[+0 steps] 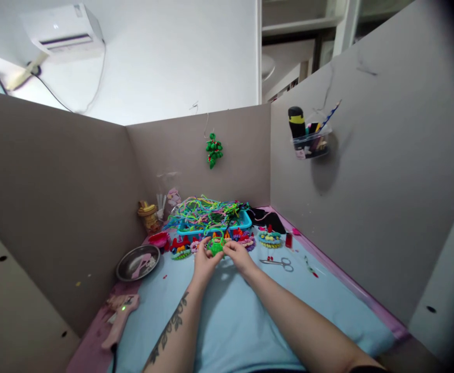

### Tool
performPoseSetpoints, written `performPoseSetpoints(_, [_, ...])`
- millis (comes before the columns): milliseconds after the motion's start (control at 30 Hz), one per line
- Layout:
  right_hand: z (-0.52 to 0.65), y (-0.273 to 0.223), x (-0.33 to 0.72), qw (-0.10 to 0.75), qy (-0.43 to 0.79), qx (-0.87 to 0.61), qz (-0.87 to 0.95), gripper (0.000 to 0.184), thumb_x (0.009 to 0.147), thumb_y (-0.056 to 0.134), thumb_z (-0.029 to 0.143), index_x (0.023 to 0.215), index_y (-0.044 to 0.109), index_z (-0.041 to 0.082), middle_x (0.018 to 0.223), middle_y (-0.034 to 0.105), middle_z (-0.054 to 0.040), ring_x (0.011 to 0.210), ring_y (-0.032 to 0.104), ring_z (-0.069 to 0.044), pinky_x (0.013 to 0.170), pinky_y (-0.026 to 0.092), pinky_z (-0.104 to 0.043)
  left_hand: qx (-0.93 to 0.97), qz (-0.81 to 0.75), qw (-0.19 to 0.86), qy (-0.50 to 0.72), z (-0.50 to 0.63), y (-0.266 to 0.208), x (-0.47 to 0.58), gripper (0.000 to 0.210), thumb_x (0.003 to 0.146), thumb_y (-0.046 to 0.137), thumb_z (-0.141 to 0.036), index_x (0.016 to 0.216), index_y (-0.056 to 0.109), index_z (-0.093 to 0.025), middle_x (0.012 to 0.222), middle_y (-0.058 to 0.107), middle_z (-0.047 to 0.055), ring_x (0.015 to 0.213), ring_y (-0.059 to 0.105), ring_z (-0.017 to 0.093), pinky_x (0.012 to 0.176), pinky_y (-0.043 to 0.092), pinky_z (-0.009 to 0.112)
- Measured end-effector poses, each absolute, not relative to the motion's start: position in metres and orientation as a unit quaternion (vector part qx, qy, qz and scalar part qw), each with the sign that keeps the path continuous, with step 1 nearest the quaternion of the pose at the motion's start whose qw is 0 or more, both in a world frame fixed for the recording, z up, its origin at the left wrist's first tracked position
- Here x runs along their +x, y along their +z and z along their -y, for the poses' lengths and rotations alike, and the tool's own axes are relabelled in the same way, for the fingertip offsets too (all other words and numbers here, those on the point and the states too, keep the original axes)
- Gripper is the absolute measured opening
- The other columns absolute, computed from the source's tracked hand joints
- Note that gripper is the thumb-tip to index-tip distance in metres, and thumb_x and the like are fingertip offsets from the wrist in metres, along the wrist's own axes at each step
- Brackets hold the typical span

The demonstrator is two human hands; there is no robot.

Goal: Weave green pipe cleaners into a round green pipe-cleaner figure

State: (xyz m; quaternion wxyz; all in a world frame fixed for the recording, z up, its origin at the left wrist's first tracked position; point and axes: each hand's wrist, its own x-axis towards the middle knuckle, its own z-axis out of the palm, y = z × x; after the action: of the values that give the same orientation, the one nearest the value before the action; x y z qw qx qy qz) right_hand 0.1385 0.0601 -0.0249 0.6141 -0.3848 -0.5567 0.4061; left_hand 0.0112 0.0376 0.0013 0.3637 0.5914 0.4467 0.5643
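Observation:
Between my two hands, above the light blue cloth (235,321), is a small bright green fuzzy piece (216,245) that looks made of pipe cleaner. My left hand (204,261) holds its left side between thumb and fingers. My right hand (238,256) pinches at its right edge. A light green loop sticks up from the top of the piece. Just behind my hands sit colourful fuzzy crafts in red, purple and pink (246,239). Farther back, a blue tray (184,229) overflows with tangled pipe cleaners (207,210).
Scissors (279,262) lie to the right, near a blue-and-yellow craft (269,238). On the left are a metal bowl (124,267) and a pink glue gun (121,318) with a lit green light. Grey panels (196,166) enclose the table; a clear container of tools (310,145) hangs right.

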Motion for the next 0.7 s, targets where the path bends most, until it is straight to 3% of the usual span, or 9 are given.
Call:
performPoseSetpoints(200, [-0.067, -0.02, 0.155, 0.657, 0.38, -0.393, 0.519, 0.023, 0.069, 0.059, 0.038, 0.081, 0.057, 0.019, 0.079, 0.061, -0.0045, 0.073, 0.055, -0.018, 0.068, 0.044, -0.031, 0.526, -0.442, 0.473, 0.552, -0.036, 0.009, 0.006, 0.069, 0.056, 0.075, -0.032, 0.114, 0.042, -0.015, 0.048, 0.034, -0.013, 0.039, 0.03, 0.004, 0.041, 0.02, 0.018])
performPoseSetpoints(433, [-0.075, -0.015, 0.175, 0.624, 0.414, -0.372, 0.549, 0.038, 0.062, 0.064, 0.032, 0.098, 0.06, 0.019, 0.065, 0.054, 0.0024, 0.06, 0.05, -0.013, 0.059, 0.042, -0.026, 0.506, -0.333, 0.647, 0.463, -0.034, 0.011, -0.004, 0.074, 0.056, 0.076, -0.034, 0.12, 0.042, -0.017, 0.052, 0.034, -0.011, 0.039, 0.019, 0.001, 0.039, 0.011, 0.017])
performPoseSetpoints(700, [-0.076, -0.015, 0.176, 0.648, 0.357, -0.422, 0.524, 0.018, 0.061, 0.061, 0.028, 0.073, 0.068, 0.017, 0.076, 0.065, -0.0044, 0.069, 0.056, -0.017, 0.061, 0.045, -0.029, 0.501, -0.305, 0.682, 0.436, -0.033, 0.009, -0.007, 0.065, 0.056, 0.077, -0.029, 0.113, 0.047, -0.019, 0.054, 0.035, -0.01, 0.04, 0.017, 0.0, 0.039, 0.011, 0.017])
